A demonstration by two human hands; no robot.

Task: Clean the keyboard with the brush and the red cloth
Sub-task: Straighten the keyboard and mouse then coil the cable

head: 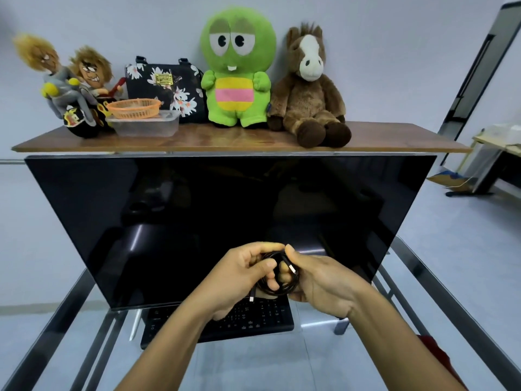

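In the head view, you are holding a coiled black cable (282, 291) in both hands, directly above the black keyboard (253, 320). Your left hand (239, 275) is curling its fingers round the left side of the coil, and your right hand (324, 280) is gripping the right side, so neither hand is free for a tool. The keyboard is lying on the glass table (253, 368), below the hands. Its long axis is running left to right, parallel to the lower edge of the dark monitor (225, 221), which is hiding its far rows. The red cloth (431, 351) is lying at the right side of the table, just beside your right forearm, so the right hand is nearer to it. A slim white object (136, 324) is lying just left of the keyboard, nearer the left hand; you cannot tell whether this is the brush. Judging from this layout, the cable is likely needing to be set aside, clear of the keys, before either hand is reaching outward.
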